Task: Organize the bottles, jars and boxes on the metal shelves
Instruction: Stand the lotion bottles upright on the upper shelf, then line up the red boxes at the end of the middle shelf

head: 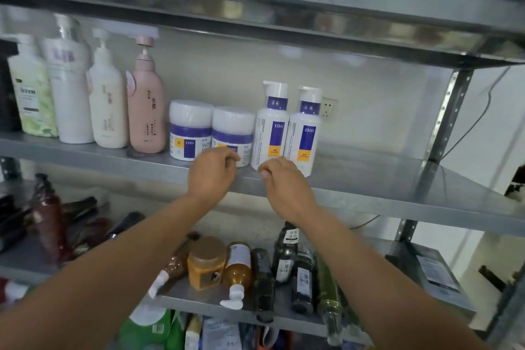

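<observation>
Two white jars with blue bands (189,130) (233,133) stand side by side on the middle metal shelf (369,179). Right of them stand two white pump bottles with blue labels (272,125) (304,129). My left hand (211,173) hovers in front of the right jar, fingers loosely curled, holding nothing. In front of the left pump bottle's base is my right hand (284,182), also loosely curled and empty. Whether either hand touches the items is unclear.
Tall pump bottles, green (31,88), white (68,88), cream (108,99) and pink (146,105), line the shelf's left. The lower shelf holds lying amber (237,270) and dark bottles (284,258), an orange jar (206,263) and a grey box (434,270). The shelf's right part is bare.
</observation>
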